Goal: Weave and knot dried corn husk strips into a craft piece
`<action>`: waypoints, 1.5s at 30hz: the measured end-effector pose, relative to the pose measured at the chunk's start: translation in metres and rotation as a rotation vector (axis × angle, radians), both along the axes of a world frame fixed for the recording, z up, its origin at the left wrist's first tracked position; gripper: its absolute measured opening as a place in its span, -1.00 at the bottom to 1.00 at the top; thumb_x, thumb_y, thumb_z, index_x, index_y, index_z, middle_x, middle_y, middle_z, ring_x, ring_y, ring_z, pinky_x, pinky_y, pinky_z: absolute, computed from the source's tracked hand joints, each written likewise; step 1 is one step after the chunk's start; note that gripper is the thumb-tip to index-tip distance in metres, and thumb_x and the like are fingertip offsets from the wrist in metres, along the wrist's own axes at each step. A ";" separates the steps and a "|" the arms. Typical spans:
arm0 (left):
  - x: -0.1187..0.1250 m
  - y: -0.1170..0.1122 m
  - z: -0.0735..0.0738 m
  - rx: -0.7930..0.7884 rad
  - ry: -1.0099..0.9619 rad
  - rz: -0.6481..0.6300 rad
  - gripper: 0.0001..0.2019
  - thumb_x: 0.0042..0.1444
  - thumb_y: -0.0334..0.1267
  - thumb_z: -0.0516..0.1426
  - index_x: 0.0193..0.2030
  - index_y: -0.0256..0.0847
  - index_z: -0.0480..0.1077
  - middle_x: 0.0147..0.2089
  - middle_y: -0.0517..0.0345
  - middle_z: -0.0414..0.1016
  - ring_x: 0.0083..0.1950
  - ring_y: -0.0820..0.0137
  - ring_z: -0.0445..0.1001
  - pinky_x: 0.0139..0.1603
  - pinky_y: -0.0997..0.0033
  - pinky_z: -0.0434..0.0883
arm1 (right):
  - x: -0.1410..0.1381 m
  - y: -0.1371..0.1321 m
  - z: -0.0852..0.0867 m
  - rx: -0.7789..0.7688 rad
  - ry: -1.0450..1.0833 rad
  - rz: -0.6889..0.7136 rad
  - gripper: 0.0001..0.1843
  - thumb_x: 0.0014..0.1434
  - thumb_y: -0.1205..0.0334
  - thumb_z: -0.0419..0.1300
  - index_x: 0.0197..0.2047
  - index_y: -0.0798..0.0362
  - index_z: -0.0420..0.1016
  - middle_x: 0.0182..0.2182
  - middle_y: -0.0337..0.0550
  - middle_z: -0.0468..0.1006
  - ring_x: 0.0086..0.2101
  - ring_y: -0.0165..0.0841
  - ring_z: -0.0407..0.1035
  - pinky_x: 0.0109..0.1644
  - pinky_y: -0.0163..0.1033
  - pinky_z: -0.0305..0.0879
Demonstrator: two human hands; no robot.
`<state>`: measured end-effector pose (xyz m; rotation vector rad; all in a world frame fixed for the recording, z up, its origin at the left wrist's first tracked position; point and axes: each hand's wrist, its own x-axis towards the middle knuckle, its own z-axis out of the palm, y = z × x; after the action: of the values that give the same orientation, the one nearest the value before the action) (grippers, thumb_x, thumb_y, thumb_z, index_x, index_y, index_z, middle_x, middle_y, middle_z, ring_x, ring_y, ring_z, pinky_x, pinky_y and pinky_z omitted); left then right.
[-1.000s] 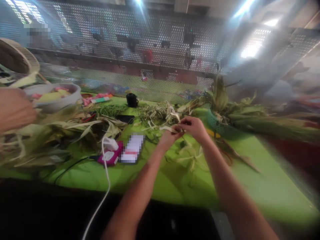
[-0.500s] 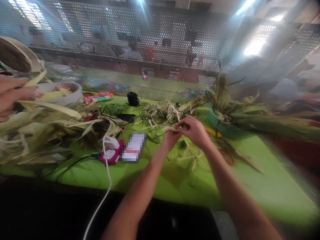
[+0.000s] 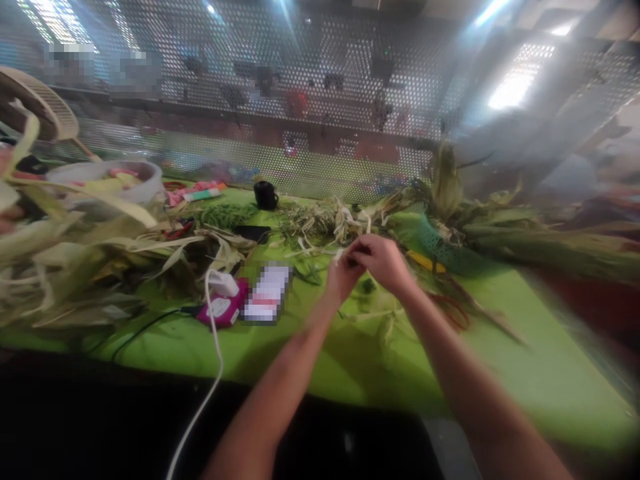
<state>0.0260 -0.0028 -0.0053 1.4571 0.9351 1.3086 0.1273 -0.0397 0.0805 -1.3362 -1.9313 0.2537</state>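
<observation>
Fingertips of left hand (image 3: 341, 277) and right hand (image 3: 383, 261) pinch one pale husk strip (image 3: 339, 254) over the desk (image 3: 500, 347) (probably to tighten it).

No writing, number or brand can be read anywhere in view. The card (image 3: 267, 295) on the tabletop (image 3: 500, 353) is pixelated, and only a red band shows across it. The pink device (image 3: 223, 309) just beside it carries a pale round mark, too small and soft to make out. The coloured packets (image 3: 199, 195) at the back are too blurred to read.
</observation>
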 end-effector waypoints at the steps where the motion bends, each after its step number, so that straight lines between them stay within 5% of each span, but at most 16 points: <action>1: 0.000 -0.001 0.001 -0.001 -0.004 -0.017 -0.88 -0.17 -0.36 0.28 -0.41 -0.29 0.55 -0.42 0.12 0.57 -0.30 0.31 0.50 -0.33 0.45 0.41 | -0.002 0.000 -0.001 0.014 -0.004 0.001 -0.87 0.05 0.43 0.22 -0.40 0.03 0.56 -0.41 -0.23 0.57 -0.35 -0.36 0.43 -0.23 -0.32 0.25; 9: 0.006 -0.001 -0.002 -0.014 -0.161 -0.171 -0.84 -0.07 -0.27 0.25 -0.36 -0.31 0.48 -0.34 0.08 0.55 -0.26 0.35 0.46 -0.19 0.39 0.41 | -0.003 -0.003 0.000 0.085 0.063 0.000 -0.87 0.07 0.38 0.19 -0.37 0.02 0.56 -0.39 -0.20 0.57 -0.34 -0.34 0.43 -0.20 -0.28 0.29; 13: 0.005 -0.004 0.006 -0.074 -0.243 -0.117 -0.78 0.06 -0.15 0.20 -0.27 -0.28 0.43 -0.35 0.15 0.47 -0.30 0.45 0.39 -0.23 0.48 0.36 | 0.007 -0.013 -0.009 0.122 0.249 -0.193 -0.85 0.08 0.21 0.24 -0.24 0.03 0.54 -0.28 -0.11 0.57 -0.33 -0.29 0.44 -0.25 -0.23 0.34; 19: -0.002 -0.014 0.019 -0.175 -0.260 -0.129 -0.57 0.22 0.11 0.01 -0.05 -0.19 0.42 -0.45 0.24 0.31 -0.50 0.53 0.20 -0.47 0.51 0.20 | 0.011 -0.013 -0.040 -0.225 0.660 -0.240 -0.68 0.07 -0.03 0.23 -0.25 0.04 0.38 -0.37 -0.21 0.50 -0.56 -0.44 0.35 -0.48 -0.29 0.28; 23: -0.002 -0.015 0.018 -0.178 -0.324 -0.100 -0.55 0.17 0.17 0.05 -0.05 -0.15 0.42 -0.47 0.29 0.23 -0.56 0.57 0.07 -0.57 0.52 0.07 | 0.007 -0.006 -0.038 -0.279 0.838 -0.181 -0.60 0.00 -0.09 0.28 -0.27 0.08 0.45 -0.56 -0.30 0.40 -0.56 -0.45 0.27 -0.48 -0.32 0.23; 27: -0.003 -0.013 0.017 -0.151 -0.366 -0.093 -0.61 0.13 0.14 0.12 -0.16 -0.16 0.36 -0.49 0.32 0.18 -0.57 0.59 0.04 -0.59 0.53 0.03 | 0.004 -0.001 -0.034 -0.313 0.909 -0.182 -0.58 -0.11 -0.12 0.34 -0.39 0.07 0.44 -0.68 -0.39 0.23 -0.64 -0.51 0.05 -0.60 -0.33 -0.06; 30: -0.005 -0.010 0.017 -0.127 -0.311 -0.067 -0.63 0.14 0.12 0.12 -0.19 -0.17 0.34 -0.45 0.30 0.25 -0.54 0.57 0.12 -0.54 0.53 0.13 | 0.003 0.003 -0.036 -0.326 0.977 -0.182 -0.59 -0.17 -0.10 0.38 -0.48 0.04 0.37 -0.70 -0.43 0.14 -0.65 -0.53 -0.07 -0.59 -0.32 -0.20; 36: -0.014 -0.006 0.019 0.062 0.021 0.100 -0.63 0.27 0.03 -0.02 -0.32 -0.21 0.40 -0.28 0.06 0.47 -0.20 0.36 0.42 -0.11 0.38 0.30 | 0.004 0.005 -0.038 -0.296 0.934 -0.209 -0.61 -0.16 -0.08 0.37 -0.50 0.03 0.35 -0.68 -0.41 0.13 -0.63 -0.52 -0.10 -0.57 -0.31 -0.21; 45: -0.018 -0.009 0.025 0.141 0.176 0.166 -0.66 0.30 -0.05 -0.05 -0.41 -0.17 0.32 -0.43 0.13 0.40 -0.37 0.39 0.31 -0.28 0.41 0.18 | 0.011 -0.001 -0.038 -0.312 0.746 -0.132 -0.55 -0.17 -0.17 0.37 -0.44 0.05 0.45 -0.61 -0.31 0.35 -0.57 -0.46 0.14 -0.48 -0.31 0.02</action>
<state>0.0081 -0.0120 0.0198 1.6533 1.1176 1.4068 0.1385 -0.0408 0.0426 -1.3018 -1.2012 0.8788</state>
